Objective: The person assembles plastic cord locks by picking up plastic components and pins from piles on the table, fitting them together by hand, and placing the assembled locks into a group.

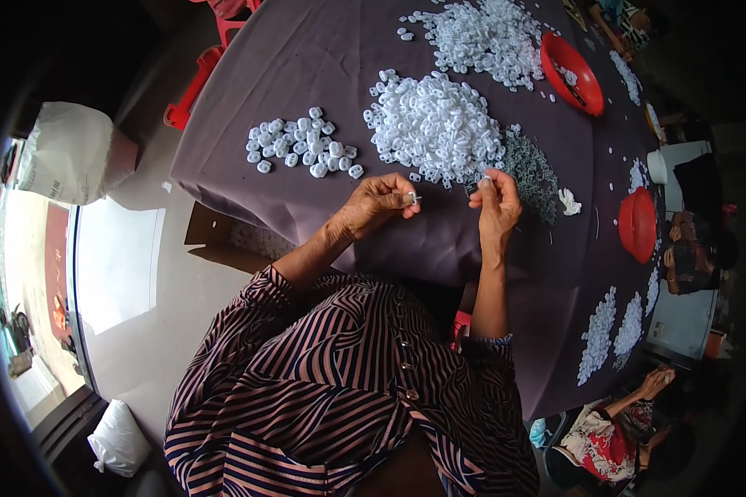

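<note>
My left hand [377,203] is closed in a pinch over the table's near edge. Between its thumb and fingers sits a small white plastic piece [409,199] with a thin pin-like bit sticking out. My right hand [497,211] is also pinched, close to the heap of dark grey-green small metal parts [529,170]; something small and pale shows at its fingertips, too small to name. Beyond both hands lies a large heap of white plastic pieces [431,124]. To the left is a looser group of chunkier white pieces [302,145].
A dark cloth covers the table [257,66]. Farther off are another white heap [489,37], a red bowl [574,74] and a second red bowl [637,225]. An opened cardboard box [220,236] stands below the near edge. Other people sit around the table's right side.
</note>
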Demonstrator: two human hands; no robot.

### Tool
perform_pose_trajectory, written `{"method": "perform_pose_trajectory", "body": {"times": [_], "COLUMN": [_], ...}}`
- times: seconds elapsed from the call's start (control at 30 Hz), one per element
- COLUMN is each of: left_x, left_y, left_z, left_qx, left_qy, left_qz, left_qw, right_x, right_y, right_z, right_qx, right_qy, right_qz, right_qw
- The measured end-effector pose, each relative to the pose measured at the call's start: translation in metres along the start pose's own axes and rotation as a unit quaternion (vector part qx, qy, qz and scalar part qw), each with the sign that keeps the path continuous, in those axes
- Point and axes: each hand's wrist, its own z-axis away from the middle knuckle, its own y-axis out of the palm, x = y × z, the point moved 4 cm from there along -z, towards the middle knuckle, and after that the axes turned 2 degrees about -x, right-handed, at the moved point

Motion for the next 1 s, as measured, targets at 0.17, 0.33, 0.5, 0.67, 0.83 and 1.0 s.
{"method": "perform_pose_trajectory", "body": {"times": [0.17, 0.33, 0.5, 0.67, 0.83, 1.0], "left_x": [0.012, 0.020, 0.027, 0.029, 0.030, 0.035], "left_y": [0.028, 0.061, 0.083, 0.098, 0.107, 0.104], "left_z": [0.011, 0.012, 0.011, 0.010, 0.005, -0.002], "left_qx": [-0.049, -0.081, -0.099, -0.104, -0.127, -0.118], "left_qy": [-0.008, 0.006, 0.024, 0.042, 0.044, 0.046], "left_qz": [-0.011, -0.054, -0.088, -0.156, -0.197, -0.220], "left_qw": [0.999, 0.995, 0.991, 0.981, 0.971, 0.967], "right_x": [0.006, 0.015, 0.018, 0.020, 0.020, 0.016], "right_y": [-0.005, -0.023, -0.043, -0.051, -0.057, -0.061], "right_z": [0.041, 0.055, 0.061, 0.061, 0.060, 0.057], "right_qx": [0.080, 0.103, 0.083, 0.060, 0.054, 0.051], "right_qy": [0.068, 0.075, 0.071, 0.103, 0.131, 0.081], "right_qz": [-0.122, -0.163, -0.185, -0.268, -0.268, -0.256], "right_qw": [0.987, 0.978, 0.977, 0.956, 0.953, 0.962]}}
